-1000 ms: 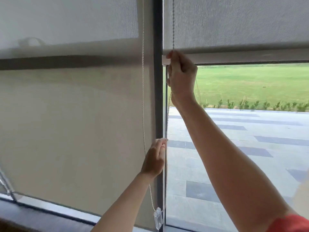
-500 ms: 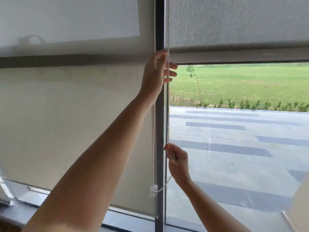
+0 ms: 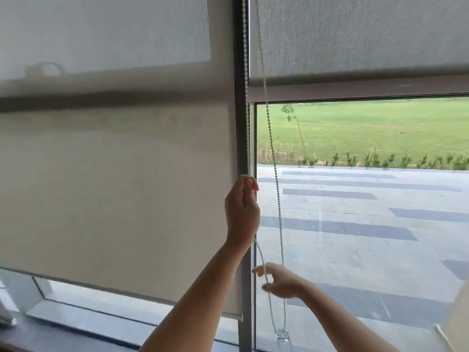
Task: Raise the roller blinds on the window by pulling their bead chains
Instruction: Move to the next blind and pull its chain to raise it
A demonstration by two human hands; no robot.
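Note:
Two grey roller blinds cover the window. The left blind (image 3: 114, 186) hangs low, its bottom bar (image 3: 132, 292) just above the sill. The right blind (image 3: 355, 34) is raised, its bottom bar (image 3: 355, 88) in the upper part of the pane. A white bead chain (image 3: 245, 97) runs down the dark mullion (image 3: 238, 123); its second strand (image 3: 273, 153) hangs loose in front of the glass, down to a clear plastic weight (image 3: 283, 336). My left hand (image 3: 242, 207) is closed on the taut strand at mid height. My right hand (image 3: 281, 282) is lower and blurred, fingers apart around the slack chain.
A grey window sill (image 3: 76, 326) runs along the bottom left. Through the uncovered glass (image 3: 355, 224) I see a paved terrace and a green lawn. A pale edge shows at the far right (image 3: 456, 321).
My left hand has come down from the right blind's bar level to mid height, holding the chain. My right hand has dropped lower and loosened its fingers. The chain weight now hangs lower and further right.

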